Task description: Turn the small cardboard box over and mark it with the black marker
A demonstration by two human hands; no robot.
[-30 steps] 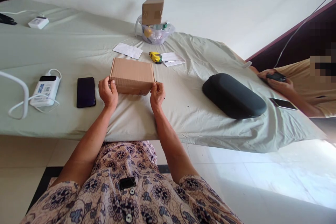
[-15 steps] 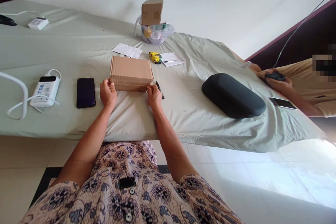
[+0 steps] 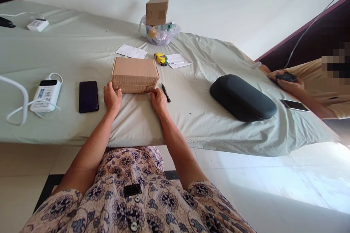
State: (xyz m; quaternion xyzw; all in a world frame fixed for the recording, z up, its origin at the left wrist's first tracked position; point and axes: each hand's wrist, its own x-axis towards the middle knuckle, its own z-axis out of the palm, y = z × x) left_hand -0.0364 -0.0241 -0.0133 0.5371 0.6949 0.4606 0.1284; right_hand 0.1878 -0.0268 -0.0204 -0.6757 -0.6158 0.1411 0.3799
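A flat brown cardboard box (image 3: 135, 73) lies on the grey-green sheet of the table (image 3: 191, 113) in front of me. My left hand (image 3: 112, 98) rests against its near left corner, fingers curled on the edge. My right hand (image 3: 158, 100) touches its near right corner, fingers bent against the box's front face. A black pen (image 3: 165, 92) lies on the sheet just right of my right hand.
A black phone (image 3: 88, 96) and a white power bank (image 3: 45, 94) with a white cable lie to the left. A dark oval case (image 3: 242, 98) sits at right. Papers, a yellow tape measure (image 3: 160, 58), and a clear bowl with a small box stand behind. Another person's hands hold a device far right.
The box has been set down flat on the sheet and slid a little left. My right hand has moved inward off the box's side, uncovering the pen.
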